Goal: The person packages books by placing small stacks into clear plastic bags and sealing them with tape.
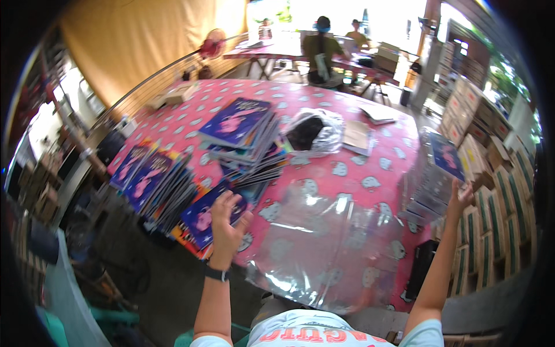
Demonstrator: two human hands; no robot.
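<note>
My left hand point(227, 222) is open, its fingers spread at a dark blue picture book point(199, 221) on the near-left pile. Whether the fingertips touch the cover is hard to tell. A dark watch point(217, 272) is on that wrist. My right hand point(461, 196) is at the table's right side, thumb and fingers apart at the near corner of a blue book point(447, 155). This book tops a stack of plastic-wrapped books point(425, 188). Between my arms, clear plastic sleeves point(324, 243) lie flat on the pink patterned tablecloth point(370, 168).
Taller book stacks point(237, 122) and a leaning row of books point(156, 182) stand at the left. Farther back are a clear plastic bag with something black inside point(306, 133) and a brown pad point(357, 136). Cardboard boxes point(477, 110) are piled at right. People point(322, 52) sit beyond.
</note>
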